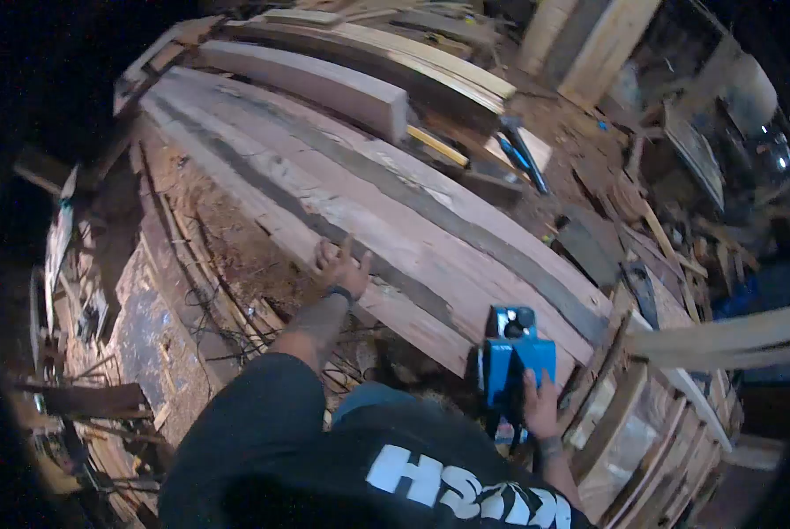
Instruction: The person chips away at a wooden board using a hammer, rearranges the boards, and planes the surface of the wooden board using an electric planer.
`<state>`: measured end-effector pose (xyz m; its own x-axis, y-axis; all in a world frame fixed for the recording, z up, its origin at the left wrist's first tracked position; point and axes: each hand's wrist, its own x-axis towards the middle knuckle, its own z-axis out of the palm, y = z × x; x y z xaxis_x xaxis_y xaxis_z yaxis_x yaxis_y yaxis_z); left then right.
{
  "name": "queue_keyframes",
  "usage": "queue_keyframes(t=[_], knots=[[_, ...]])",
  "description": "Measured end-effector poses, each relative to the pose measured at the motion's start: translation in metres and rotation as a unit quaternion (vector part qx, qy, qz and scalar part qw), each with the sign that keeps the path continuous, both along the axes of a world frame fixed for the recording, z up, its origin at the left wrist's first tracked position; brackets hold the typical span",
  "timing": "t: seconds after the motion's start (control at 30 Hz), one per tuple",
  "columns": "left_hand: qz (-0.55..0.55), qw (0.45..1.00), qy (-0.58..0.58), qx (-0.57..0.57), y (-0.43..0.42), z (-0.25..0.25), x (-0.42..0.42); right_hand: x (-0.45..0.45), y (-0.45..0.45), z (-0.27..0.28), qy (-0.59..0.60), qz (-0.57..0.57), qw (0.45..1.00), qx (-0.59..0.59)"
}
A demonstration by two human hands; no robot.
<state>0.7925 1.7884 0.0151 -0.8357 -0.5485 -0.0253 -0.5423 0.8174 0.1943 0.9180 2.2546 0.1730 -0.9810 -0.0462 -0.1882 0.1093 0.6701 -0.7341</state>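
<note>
A wide wooden board with darker grey strips along its length runs from the upper left to the lower right. My left hand lies on its near edge, fingers spread, with a dark band at the wrist. At the board's right end sits a blue power tool. My right hand is at the tool's right side, its fingers against the blue body. Part of the tool's near side is dark and hard to make out.
Behind the board lie a thick wooden beam, long pale planks and a dark tool with blue parts. Stacked wood stands at the right. Wood scraps and cables cover the floor at the left.
</note>
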Motion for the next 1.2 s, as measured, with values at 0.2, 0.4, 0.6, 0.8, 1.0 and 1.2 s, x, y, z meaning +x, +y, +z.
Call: queue_keyframes(t=[0.2,0.4,0.6,0.8,1.0,1.2], knots=[[-0.012,0.999,0.030,0.003,0.008,-0.011,0.003,-0.010,-0.009,0.004,-0.046,0.007,0.998,-0.030],[0.011,0.999,0.020,-0.044,0.011,0.001,0.001,-0.018,-0.017,0.021,-0.114,0.019,0.993,0.030],[0.012,0.999,0.028,-0.032,0.009,-0.003,0.001,-0.046,-0.016,0.032,-0.077,0.078,0.993,0.051],[-0.008,0.998,0.051,-0.025,0.007,-0.001,0.005,-0.077,-0.042,0.010,0.030,0.032,0.995,-0.092],[-0.009,0.999,0.034,-0.023,0.009,0.005,0.002,-0.098,-0.076,-0.009,-0.044,0.066,0.994,-0.081],[-0.012,0.999,0.028,-0.016,0.008,0.011,0.004,-0.101,-0.079,-0.023,-0.029,0.055,0.993,-0.095]])
